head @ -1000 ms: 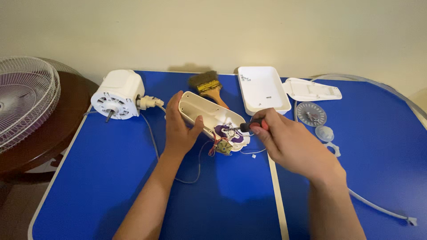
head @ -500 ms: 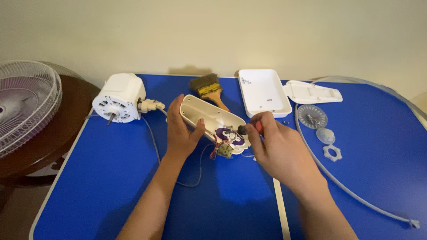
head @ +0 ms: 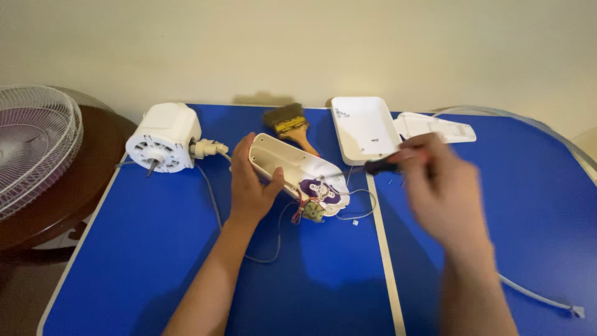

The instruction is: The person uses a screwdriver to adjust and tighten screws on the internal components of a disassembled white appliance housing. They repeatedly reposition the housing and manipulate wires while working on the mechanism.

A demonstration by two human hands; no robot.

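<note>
The left hand (head: 252,190) wraps its fingers around the open white housing (head: 292,168), pinning it near the middle of the blue table (head: 155,261), toward the far edge. The right hand (head: 444,193), blurred, has its fingers closed on a dark-tipped screwdriver (head: 382,165) lifted beside the white tray (head: 364,127). To work well here, keep the housing braced flat, bring the tip squarely onto the purple part (head: 320,190) at the housing's near end, and stay off the thin wires (head: 357,208) trailing out
</note>
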